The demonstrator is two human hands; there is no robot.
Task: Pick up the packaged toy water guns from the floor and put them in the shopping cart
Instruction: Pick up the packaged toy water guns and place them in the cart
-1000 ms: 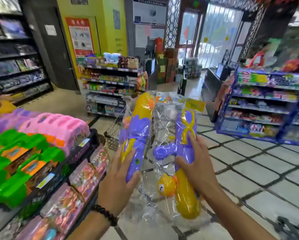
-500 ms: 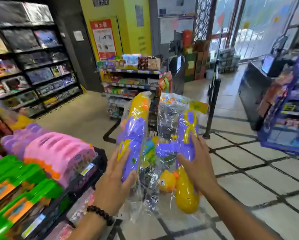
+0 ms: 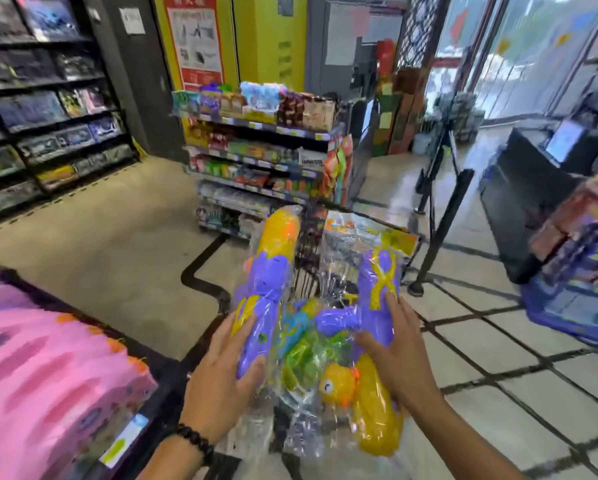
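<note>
Both hands grasp packaged toy water guns: left hand (image 3: 221,372) one pack (image 3: 266,292), right hand (image 3: 399,355) another (image 3: 373,306), above the shopping cart (image 3: 306,258) ahead. Risk: slippery film lets a pack slide out and miss the cart.

Both forearms reaching forward from the bottom edge, bare, converging slightly. Left hand (image 3: 221,372) raised palm inward, fingers spread along a bagged water gun (image 3: 262,299), thumb curled under its lower end. Black bead bracelet (image 3: 192,441) round the left wrist. Right hand (image 3: 399,355) level with the left and near it, fingers wrapped round a second bagged water gun (image 3: 377,306), thumb pointing toward the left hand.
</note>
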